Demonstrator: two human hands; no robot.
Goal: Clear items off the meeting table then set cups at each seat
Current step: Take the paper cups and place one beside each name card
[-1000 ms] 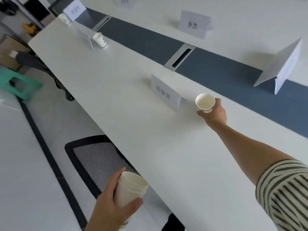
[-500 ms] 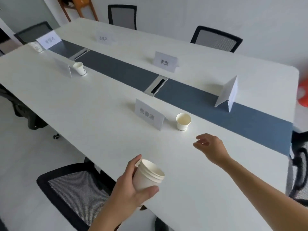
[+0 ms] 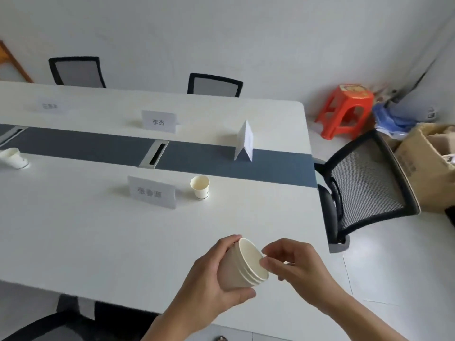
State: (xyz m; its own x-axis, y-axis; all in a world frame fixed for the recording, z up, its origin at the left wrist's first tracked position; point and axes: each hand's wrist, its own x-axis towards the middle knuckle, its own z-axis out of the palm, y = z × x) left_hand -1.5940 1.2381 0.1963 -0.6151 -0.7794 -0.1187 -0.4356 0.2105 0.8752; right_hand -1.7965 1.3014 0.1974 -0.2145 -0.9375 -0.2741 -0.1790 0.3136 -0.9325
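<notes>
My left hand (image 3: 209,279) grips a stack of white paper cups (image 3: 242,264), tilted with its mouth toward the right, over the near part of the white meeting table (image 3: 73,230). My right hand (image 3: 295,264) pinches the rim of the top cup in that stack with thumb and fingertips. A single paper cup (image 3: 200,187) stands upright on the table beside a white name card (image 3: 152,191). Another cup (image 3: 12,157) stands at the far left edge of the view.
A blue runner (image 3: 98,150) with a cable slot (image 3: 154,153) crosses the table. More name cards (image 3: 158,121) (image 3: 243,141) stand beyond it. A black mesh chair (image 3: 364,185) sits at the table's right end, two more chairs at the far side. A red stool (image 3: 347,109) and a cardboard box (image 3: 426,166) stand at the right.
My right hand let go of the single cup beside the name card and came back to the stack in my left hand. The view swung right toward the table's end.
</notes>
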